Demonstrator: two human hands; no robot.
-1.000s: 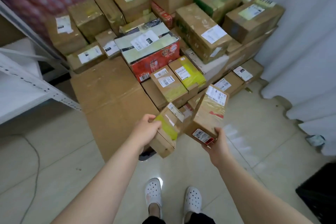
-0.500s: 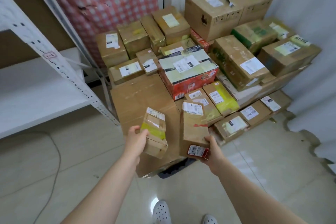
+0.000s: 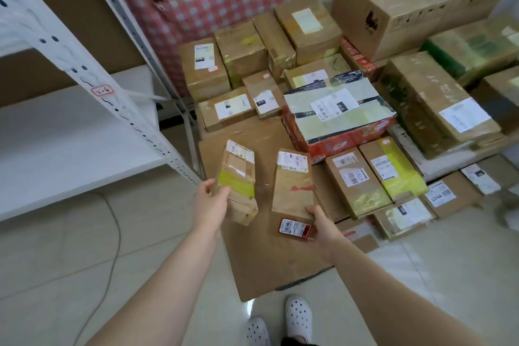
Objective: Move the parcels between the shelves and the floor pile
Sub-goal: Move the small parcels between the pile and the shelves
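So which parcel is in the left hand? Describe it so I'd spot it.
Look right of the white shelf rack, over the big flat cardboard sheet. There the left hand holds a small brown parcel. Of the two held, only it has a broad yellow tape band; the other parcel, in the right hand, bears a red label.

Parcel labels (image 3: 334,105) blurred; big carton (image 3: 407,11) cropped above

Your left grip (image 3: 210,203) holds the yellow-taped parcel (image 3: 238,177), slim brown cardboard. Your right grip (image 3: 323,226) holds the red-labelled parcel (image 3: 293,191), longer and brown. Both point away from you over the floor pile (image 3: 438,104), with the white shelf (image 3: 70,135) to their left.
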